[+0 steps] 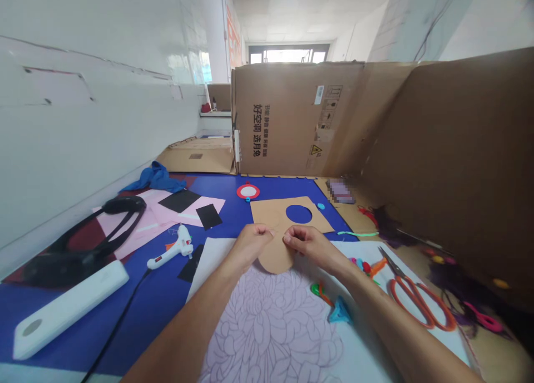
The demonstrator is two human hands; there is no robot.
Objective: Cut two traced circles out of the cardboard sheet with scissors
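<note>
Fingertips of left hand and right hand being pinched on brown disc, one at each side. Disc being held above flower drawing. Beyond hands, cardboard sheet with round hole being seen. Glue gun being laid at left, orange-handled scissors at right.
</note>
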